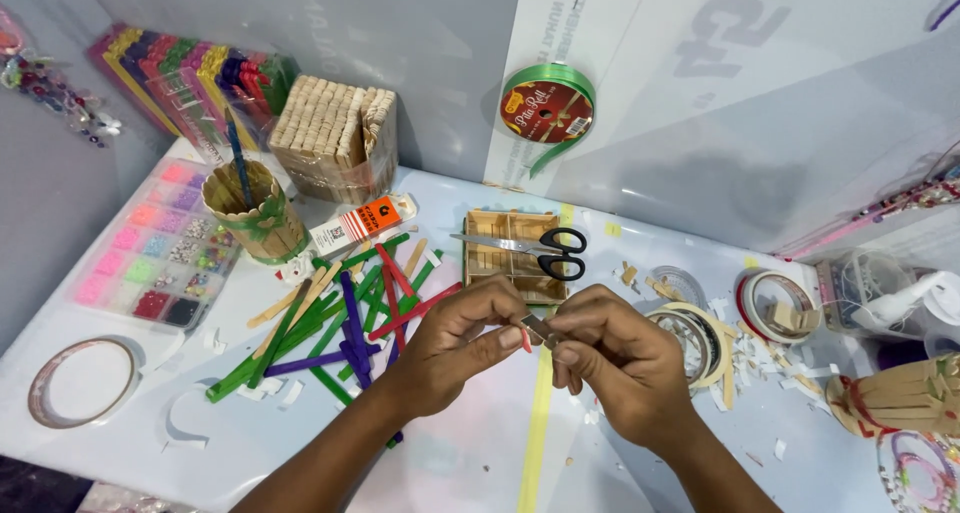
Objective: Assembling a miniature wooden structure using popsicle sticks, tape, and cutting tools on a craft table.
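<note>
Surface: white craft table (pixel 600 453), we noted.
Left hand (pixel 455 338): fingers pinched on small stick piece (pixel 540 330).
Right hand (pixel 610 358): likewise pinching it.
Risk: piece might have slipped, we judged; grip tiny.

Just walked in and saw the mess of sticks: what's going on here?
A person works at a white craft table. Both hands, the left hand and right hand, pinch a small flat piece between their fingertips. Coloured craft sticks lie scattered to the left; scissors rest on a small wooden stick box behind.

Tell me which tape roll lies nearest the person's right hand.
The pale roll just right of the right hand; the red-edged roll and far-left clear roll lie farther.
</note>
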